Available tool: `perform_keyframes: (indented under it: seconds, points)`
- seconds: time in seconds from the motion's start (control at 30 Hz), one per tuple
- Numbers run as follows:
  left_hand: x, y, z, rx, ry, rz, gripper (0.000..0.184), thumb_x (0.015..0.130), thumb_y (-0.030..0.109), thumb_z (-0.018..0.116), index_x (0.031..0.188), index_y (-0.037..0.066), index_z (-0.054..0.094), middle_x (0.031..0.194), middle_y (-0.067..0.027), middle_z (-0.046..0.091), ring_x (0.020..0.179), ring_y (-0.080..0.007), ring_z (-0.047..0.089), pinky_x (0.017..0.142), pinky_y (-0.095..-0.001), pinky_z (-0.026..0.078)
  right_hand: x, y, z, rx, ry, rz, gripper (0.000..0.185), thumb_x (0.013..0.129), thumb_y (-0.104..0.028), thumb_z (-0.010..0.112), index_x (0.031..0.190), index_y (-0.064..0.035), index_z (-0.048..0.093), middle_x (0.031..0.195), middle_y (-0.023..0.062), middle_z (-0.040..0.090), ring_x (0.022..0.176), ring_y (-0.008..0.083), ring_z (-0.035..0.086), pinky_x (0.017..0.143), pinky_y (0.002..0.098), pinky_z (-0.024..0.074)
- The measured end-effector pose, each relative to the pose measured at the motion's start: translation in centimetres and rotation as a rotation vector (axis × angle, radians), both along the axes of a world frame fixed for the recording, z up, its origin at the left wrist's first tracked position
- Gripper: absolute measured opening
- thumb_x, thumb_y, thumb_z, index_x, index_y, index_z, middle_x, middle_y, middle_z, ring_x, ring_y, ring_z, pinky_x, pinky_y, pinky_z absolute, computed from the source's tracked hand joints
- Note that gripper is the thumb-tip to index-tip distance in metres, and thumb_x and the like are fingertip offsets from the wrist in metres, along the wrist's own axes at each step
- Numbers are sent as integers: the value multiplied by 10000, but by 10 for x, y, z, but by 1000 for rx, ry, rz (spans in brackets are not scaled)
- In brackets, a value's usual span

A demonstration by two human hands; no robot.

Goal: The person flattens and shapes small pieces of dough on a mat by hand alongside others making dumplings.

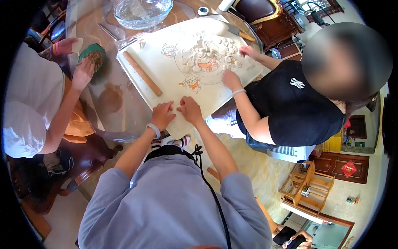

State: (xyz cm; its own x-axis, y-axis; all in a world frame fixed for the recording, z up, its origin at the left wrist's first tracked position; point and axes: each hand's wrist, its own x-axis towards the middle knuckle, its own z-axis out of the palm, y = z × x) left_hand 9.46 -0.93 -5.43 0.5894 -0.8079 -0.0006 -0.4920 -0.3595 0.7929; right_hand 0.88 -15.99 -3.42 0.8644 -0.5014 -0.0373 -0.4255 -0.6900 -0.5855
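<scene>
My left hand (pixel 163 115), with a pale band on its wrist, is at the near edge of the white dough mat (pixel 166 79). Its fingers are curled in. Close beside it, my right hand (pixel 190 110) is also curled, thumb and fingers bent toward the left one. Whatever lies within the fingers is too small to make out. A wooden rolling pin (pixel 142 74) rests on the mat, up and left of my hands. Farther up lie many small floury dough pieces (pixel 203 52), near a larger dough lump (pixel 217 28).
A knife (pixel 241 34) lies at the mat's far right corner. Beyond stands a glass bowl (pixel 143 14). At right, a person in black (pixel 286 99) reaches over the dough pieces. At left, another person (pixel 29 91) holds a wrapper over a green bowl (pixel 94 56) of filling.
</scene>
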Motion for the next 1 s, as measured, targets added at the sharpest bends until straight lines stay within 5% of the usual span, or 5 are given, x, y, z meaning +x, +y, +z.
perform_keyframes:
  seconds: [0.17,0.3,0.43,0.63,1.0]
  points:
    - [2,0,3,-1,6,-17,561,713,178,720,1225,100,505,947,-26,585,917,-218,538,844,-378,389,-2,6,-6,466,-65,-156,220,755,-148,685,892,-50,543,743,129,588,709,260,590,657,365,460]
    - [-1,-3,5,40,6,-12,565,695,193,737,1211,111,519,951,-28,586,933,-224,533,853,-383,380,-6,7,-5,9,-105,-91,261,744,-205,719,908,-71,567,796,96,593,751,236,575,674,358,463]
    - [-5,-5,-1,-13,-141,21,569,665,208,766,1183,114,548,901,-25,585,877,-230,538,794,-386,404,-5,7,3,116,35,-88,333,696,-271,746,908,-86,567,857,111,560,833,293,570,707,395,461]
    - [-6,-8,3,82,-117,40,497,686,226,755,1139,147,568,902,-9,569,912,-231,520,800,-393,372,5,-1,-2,130,41,-115,284,651,-245,778,793,-56,620,742,107,610,725,257,596,644,362,468]
    - [-14,-11,7,29,-220,31,402,712,224,726,1086,130,611,893,-31,582,909,-242,530,805,-392,377,-5,5,-10,76,-59,-149,151,746,-186,676,810,-53,649,767,123,645,736,288,619,670,387,483]
